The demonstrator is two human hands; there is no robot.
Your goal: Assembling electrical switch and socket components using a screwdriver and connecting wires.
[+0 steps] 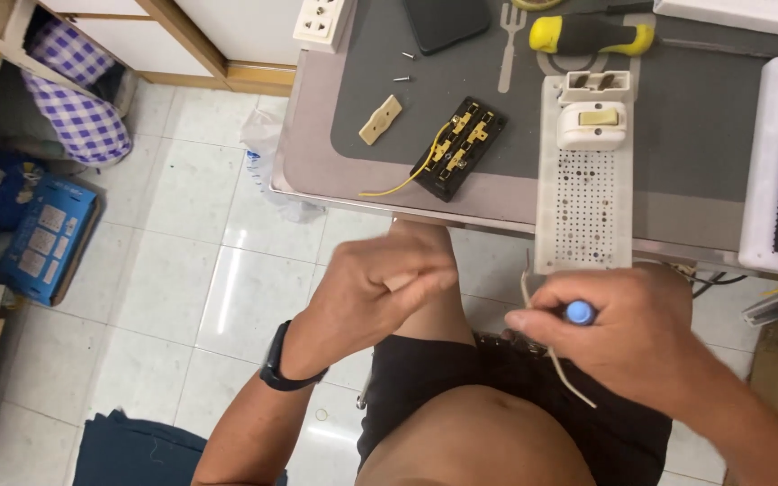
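Below: left hand [380, 283] fisted, contents unclear; right hand [619, 319] pinching one blue-tipped tool [579, 312], one white wire [558, 360].

Glossy floor tiles [182, 270], matt grey mat [677, 117], perforated plastic board [583, 207].

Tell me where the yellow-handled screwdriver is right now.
In the head view, the yellow-handled screwdriver lies at the far edge of the grey mat, just beyond the white perforated board with its switch.

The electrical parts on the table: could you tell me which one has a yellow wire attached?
The black terminal block with brass contacts; a yellow wire curls from it. The cream plate and white switch show none.
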